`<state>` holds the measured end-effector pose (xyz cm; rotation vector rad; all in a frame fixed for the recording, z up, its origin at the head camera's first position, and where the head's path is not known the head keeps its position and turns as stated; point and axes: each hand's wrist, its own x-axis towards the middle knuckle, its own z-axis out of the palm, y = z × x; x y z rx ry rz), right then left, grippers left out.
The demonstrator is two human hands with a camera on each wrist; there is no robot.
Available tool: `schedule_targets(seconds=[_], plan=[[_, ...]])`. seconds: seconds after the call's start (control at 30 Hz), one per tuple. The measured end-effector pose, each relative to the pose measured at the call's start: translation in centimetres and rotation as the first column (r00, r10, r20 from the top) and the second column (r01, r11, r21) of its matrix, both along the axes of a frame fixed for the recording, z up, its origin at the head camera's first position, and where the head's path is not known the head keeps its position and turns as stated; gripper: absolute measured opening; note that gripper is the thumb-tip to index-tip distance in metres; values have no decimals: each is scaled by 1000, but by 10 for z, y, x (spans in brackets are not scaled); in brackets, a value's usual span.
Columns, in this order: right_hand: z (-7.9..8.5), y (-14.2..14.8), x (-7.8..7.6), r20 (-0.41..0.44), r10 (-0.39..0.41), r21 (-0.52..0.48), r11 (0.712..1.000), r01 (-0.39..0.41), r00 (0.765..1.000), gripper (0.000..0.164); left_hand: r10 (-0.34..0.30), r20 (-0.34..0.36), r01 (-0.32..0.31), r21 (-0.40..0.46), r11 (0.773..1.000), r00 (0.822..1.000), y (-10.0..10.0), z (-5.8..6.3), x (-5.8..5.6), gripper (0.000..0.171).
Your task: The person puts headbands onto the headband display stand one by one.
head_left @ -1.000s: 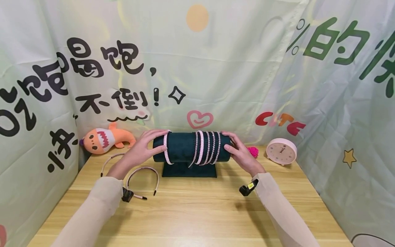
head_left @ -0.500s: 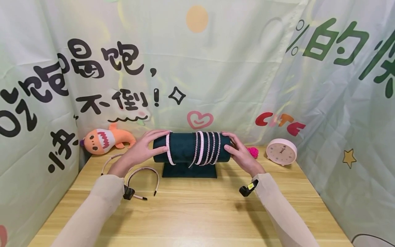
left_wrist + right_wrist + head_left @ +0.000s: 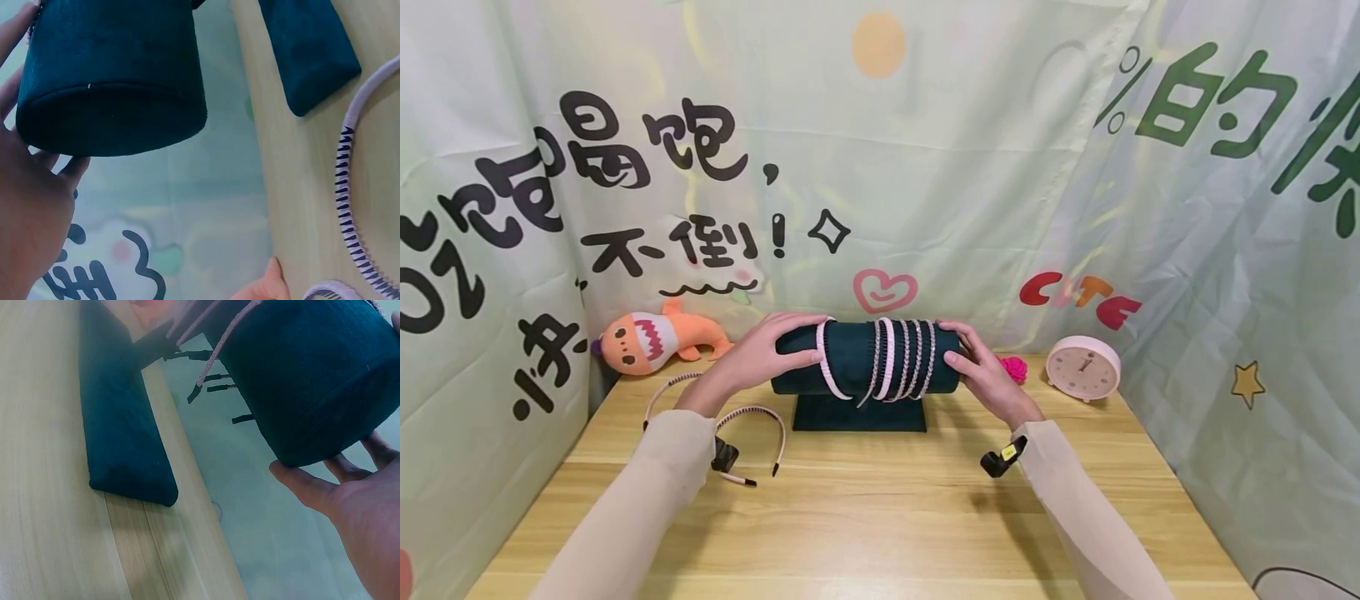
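The counter (image 3: 895,517) is stretching beneath the left hand (image 3: 763,350) and right hand (image 3: 991,377). Between them a dark green stand (image 3: 853,354) is standing; the right hand is gripping its end, the left is pinching a pink headband (image 3: 827,377) curving over it.

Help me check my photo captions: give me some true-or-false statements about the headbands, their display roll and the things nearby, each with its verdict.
1. The left grip touches the leftmost headband on the roll. True.
2. The right grip rests on the clock. False: it touches the roll's right end.
3. Some loose headbands lie on the table, left of the roll's base. True.
4. The roll is bright red. False: it is dark teal.
5. An orange plush toy sits at the table's back left. True.
6. The clock stands left of the roll. False: it stands to the right.
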<state>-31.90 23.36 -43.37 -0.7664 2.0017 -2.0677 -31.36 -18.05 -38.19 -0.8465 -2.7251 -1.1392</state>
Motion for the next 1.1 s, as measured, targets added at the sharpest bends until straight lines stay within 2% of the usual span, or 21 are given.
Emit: schedule_targets(seconds=[0.4,0.67,0.8,0.93,1.1], plan=[[0,-1,-1,-9,0,9,1000,0,1000,49,-6,19,7,-62,998,1000,8,8,-4,66],[0,0,-1,-11,-2,8,1000,2,1000,49,-18,-12,16,-122,992,1000,15,16,-3,65],[-1,-1,-1,-11,-5,10,1000,5,1000,49,-45,-26,41,-125,991,999,18,19,-3,64],[-1,-1,-1,0,-16,12,1000,16,1000,49,-71,-48,65,-125,990,996,20,18,-4,61],[0,-1,0,8,-16,7,1000,16,1000,50,-62,-52,55,-127,990,997,22,16,-6,59]])
